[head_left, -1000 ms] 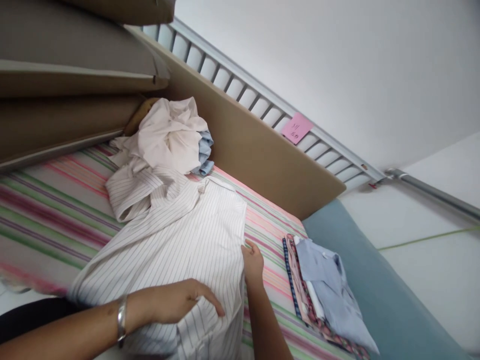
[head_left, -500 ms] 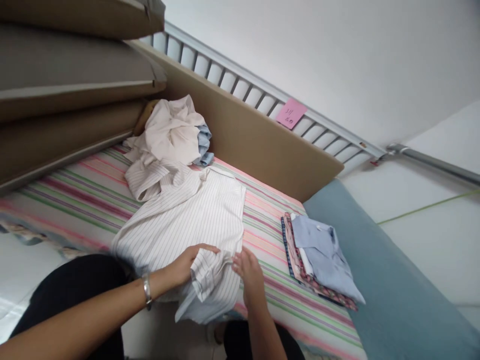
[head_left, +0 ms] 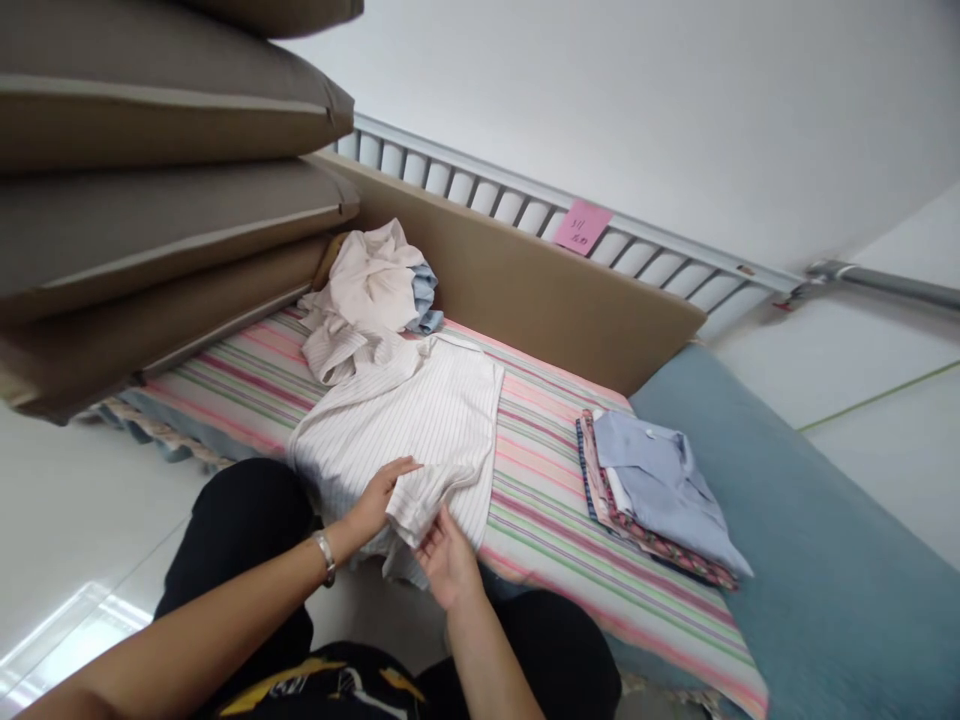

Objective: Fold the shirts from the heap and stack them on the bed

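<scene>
A white shirt with thin dark stripes (head_left: 427, 415) lies spread over a striped cloth, its near end hanging past the bed's edge. My left hand (head_left: 379, 500) grips one side of the shirt's bunched cuff end. On the cuff's other side, my right hand (head_left: 448, 560) has its fingers under the fabric, palm turned partly up, the fingertips partly covered by it. Farther back, a crumpled heap of pale pink-white clothing (head_left: 375, 280) touches the shirt's far sleeve, with a light blue garment (head_left: 424, 298) beside it.
Folded clothes are stacked to the right, a blue-grey shirt (head_left: 660, 465) on top. Grey-brown cushions (head_left: 172, 210) rise at the left. Behind stand a brown board (head_left: 540, 300) and a metal rail (head_left: 660, 252) bearing a pink note (head_left: 583, 227). The striped cloth (head_left: 600, 570) covers the bed.
My right hand has moved from the shirt's right edge to beneath the cuff, turning palm up. My left hand keeps its grip on the cuff. The camera view has shifted.
</scene>
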`<state>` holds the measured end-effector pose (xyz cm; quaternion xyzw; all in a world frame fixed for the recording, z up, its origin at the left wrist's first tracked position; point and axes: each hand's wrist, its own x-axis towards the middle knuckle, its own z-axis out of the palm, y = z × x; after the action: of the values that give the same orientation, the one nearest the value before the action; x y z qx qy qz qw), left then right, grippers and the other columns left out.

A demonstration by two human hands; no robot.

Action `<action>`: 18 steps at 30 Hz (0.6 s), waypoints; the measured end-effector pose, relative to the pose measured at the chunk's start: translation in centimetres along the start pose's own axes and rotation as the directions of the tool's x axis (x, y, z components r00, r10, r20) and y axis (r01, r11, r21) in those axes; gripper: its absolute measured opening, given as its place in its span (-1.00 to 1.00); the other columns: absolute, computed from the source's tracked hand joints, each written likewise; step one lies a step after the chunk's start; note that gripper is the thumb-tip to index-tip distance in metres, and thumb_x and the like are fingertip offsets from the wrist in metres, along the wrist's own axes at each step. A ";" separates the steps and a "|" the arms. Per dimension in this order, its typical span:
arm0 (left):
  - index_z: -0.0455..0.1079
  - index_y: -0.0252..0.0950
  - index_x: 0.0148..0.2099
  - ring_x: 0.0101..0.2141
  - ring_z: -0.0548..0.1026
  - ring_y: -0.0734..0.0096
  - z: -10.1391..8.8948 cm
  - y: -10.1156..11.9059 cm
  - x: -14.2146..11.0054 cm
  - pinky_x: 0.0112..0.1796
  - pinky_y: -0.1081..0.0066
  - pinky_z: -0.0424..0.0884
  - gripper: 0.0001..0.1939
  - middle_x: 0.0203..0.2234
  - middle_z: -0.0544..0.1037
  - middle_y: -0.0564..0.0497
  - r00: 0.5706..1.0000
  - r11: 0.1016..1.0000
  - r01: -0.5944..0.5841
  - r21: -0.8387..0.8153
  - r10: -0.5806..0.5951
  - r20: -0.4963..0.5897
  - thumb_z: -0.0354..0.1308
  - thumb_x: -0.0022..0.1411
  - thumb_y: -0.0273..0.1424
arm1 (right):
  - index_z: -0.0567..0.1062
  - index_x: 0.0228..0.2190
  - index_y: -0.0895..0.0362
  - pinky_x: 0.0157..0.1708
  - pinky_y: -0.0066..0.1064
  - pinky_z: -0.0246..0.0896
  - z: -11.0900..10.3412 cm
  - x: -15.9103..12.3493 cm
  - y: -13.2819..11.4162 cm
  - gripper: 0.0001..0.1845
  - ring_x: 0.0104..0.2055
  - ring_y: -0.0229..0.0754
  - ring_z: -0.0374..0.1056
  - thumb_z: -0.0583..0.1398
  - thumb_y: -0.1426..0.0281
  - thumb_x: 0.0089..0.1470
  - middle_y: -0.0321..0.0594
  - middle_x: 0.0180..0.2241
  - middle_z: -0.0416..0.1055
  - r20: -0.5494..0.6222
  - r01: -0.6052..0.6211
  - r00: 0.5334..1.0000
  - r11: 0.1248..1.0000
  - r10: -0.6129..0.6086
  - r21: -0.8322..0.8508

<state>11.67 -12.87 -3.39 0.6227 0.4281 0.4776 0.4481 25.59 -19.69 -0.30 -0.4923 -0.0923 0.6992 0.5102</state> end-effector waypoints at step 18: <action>0.36 -0.34 -0.13 -0.24 0.43 0.26 0.2 1.0 -7.4 -0.26 0.36 0.31 -0.48 -0.26 0.49 -0.08 0.796 0.770 0.601 -0.214 -0.600 0.074 0.14 -0.05 -0.07 | 0.48 -0.34 0.17 -0.38 -0.28 0.33 -6.9 2.9 1.4 -0.49 -0.31 -0.05 0.43 0.32 0.10 -0.35 -0.14 -0.43 0.52 -0.130 0.096 0.969 0.804 -0.210 -0.586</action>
<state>10.62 -20.22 -4.05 0.3985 0.5467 0.3547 0.6453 30.13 -20.62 -6.39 -0.6780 -0.2901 0.5451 0.3989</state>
